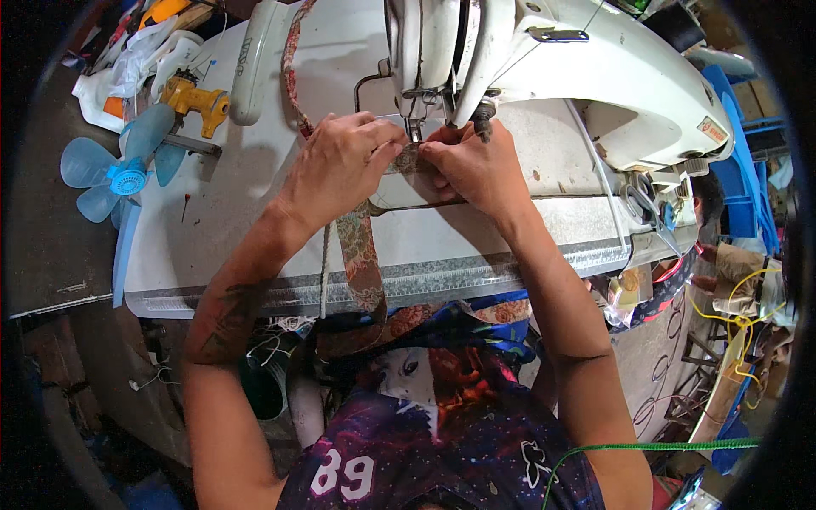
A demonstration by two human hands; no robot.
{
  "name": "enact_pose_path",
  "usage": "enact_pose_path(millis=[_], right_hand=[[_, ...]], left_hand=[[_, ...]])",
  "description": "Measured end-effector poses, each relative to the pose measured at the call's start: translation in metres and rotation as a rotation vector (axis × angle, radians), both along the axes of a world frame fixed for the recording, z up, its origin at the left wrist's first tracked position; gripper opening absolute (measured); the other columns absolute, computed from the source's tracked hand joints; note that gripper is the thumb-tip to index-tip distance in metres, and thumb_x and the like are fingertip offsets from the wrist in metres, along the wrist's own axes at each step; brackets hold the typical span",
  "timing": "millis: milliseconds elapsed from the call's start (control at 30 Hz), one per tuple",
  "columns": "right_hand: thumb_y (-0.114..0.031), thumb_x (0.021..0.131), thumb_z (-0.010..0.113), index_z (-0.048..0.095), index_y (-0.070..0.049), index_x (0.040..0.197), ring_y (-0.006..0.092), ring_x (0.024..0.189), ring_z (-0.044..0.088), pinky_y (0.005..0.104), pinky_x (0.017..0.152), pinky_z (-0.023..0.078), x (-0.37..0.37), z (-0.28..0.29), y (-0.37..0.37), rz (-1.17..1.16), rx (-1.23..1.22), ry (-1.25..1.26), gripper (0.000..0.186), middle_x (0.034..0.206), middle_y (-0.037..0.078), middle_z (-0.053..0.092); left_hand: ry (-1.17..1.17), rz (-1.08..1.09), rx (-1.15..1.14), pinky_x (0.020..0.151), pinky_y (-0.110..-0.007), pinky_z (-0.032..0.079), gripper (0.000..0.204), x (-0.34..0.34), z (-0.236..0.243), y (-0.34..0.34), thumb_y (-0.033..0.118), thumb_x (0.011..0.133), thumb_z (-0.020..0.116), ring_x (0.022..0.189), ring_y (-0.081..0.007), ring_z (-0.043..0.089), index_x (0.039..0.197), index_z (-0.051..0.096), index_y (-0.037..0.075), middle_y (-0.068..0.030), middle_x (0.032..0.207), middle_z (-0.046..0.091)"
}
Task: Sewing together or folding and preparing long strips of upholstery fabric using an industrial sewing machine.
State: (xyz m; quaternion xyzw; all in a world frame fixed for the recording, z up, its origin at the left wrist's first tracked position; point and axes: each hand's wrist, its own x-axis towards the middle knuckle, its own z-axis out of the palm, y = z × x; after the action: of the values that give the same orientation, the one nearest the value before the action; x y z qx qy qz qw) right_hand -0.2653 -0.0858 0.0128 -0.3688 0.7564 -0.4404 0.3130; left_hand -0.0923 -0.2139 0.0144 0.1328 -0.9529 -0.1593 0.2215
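A narrow patterned fabric strap (361, 255) in red and tan lies under the presser foot of a white sewing machine (595, 76). It runs down over the table's front edge into my lap, and a further length trails off behind the needle at the upper left. My left hand (340, 166) presses the strap flat just left of the needle. My right hand (476, 166) pinches it just right of the needle. Both sets of fingertips nearly meet at the presser foot (414, 127).
The white sewing table (229, 229) has a metal-trimmed front edge. A small blue fan (119, 178) and a yellow fitting (200, 102) sit at its left. Scissors (650, 208) hang at the right end. Another person sits low at the right (722, 263), among yellow cords.
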Motion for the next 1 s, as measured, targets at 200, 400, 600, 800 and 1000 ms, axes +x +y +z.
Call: enact_pose_path(millis=[200, 400, 600, 800, 1000], right_hand=[[-0.019, 0.086, 0.075, 0.075, 0.008, 0.077, 0.034, 0.063, 0.076, 0.043, 0.066, 0.061, -0.006, -0.009, -0.007, -0.019, -0.047, 0.067, 0.028, 0.065, 0.024, 0.071], [-0.015, 0.092, 0.073, 0.073, 0.008, 0.075, 0.0254, 0.057, 0.076, 0.0379, 0.055, 0.062, -0.006, -0.002, -0.003, -0.01, -0.083, -0.11, 0.029, 0.062, 0.019, 0.072], [-0.015, 0.095, 0.072, 0.073, 0.007, 0.08, 0.0228, 0.057, 0.077, 0.0359, 0.053, 0.062, -0.005, 0.004, -0.003, -0.005, -0.033, -0.122, 0.027, 0.062, 0.017, 0.073], [-0.017, 0.095, 0.073, 0.072, 0.005, 0.083, 0.023, 0.057, 0.076, 0.0352, 0.056, 0.062, -0.005, 0.007, -0.001, 0.024, -0.031, -0.079, 0.026, 0.062, 0.016, 0.073], [-0.016, 0.095, 0.073, 0.072, 0.006, 0.083, 0.0235, 0.056, 0.076, 0.0359, 0.056, 0.061, -0.004, 0.006, -0.001, 0.016, -0.025, -0.042, 0.026, 0.063, 0.017, 0.073]], left_hand=[[-0.094, 0.078, 0.044, 0.093, -0.052, 0.055, 0.015, -0.005, 0.001, 0.0, 0.019, 0.101, 0.069, 0.09, -0.0333, 0.076, 0.11, 0.078, 0.011, -0.0123, 0.097, 0.076], [-0.101, 0.076, 0.002, 0.096, -0.049, 0.054, 0.016, -0.004, -0.001, -0.002, 0.017, 0.101, 0.07, 0.091, -0.0299, 0.076, 0.112, 0.08, 0.013, -0.0102, 0.098, 0.076], [-0.097, 0.05, -0.021, 0.095, -0.049, 0.054, 0.017, -0.003, -0.004, -0.008, 0.016, 0.1, 0.07, 0.091, -0.0283, 0.075, 0.113, 0.081, 0.015, -0.0096, 0.098, 0.076], [-0.047, -0.05, 0.002, 0.092, -0.047, 0.055, 0.017, -0.001, -0.005, -0.016, 0.013, 0.1, 0.068, 0.089, -0.0266, 0.075, 0.111, 0.082, 0.011, -0.0088, 0.095, 0.076], [-0.059, -0.034, -0.067, 0.086, -0.042, 0.052, 0.018, 0.001, -0.007, -0.017, 0.012, 0.1, 0.069, 0.087, -0.0253, 0.075, 0.113, 0.082, 0.011, -0.0093, 0.095, 0.077]])
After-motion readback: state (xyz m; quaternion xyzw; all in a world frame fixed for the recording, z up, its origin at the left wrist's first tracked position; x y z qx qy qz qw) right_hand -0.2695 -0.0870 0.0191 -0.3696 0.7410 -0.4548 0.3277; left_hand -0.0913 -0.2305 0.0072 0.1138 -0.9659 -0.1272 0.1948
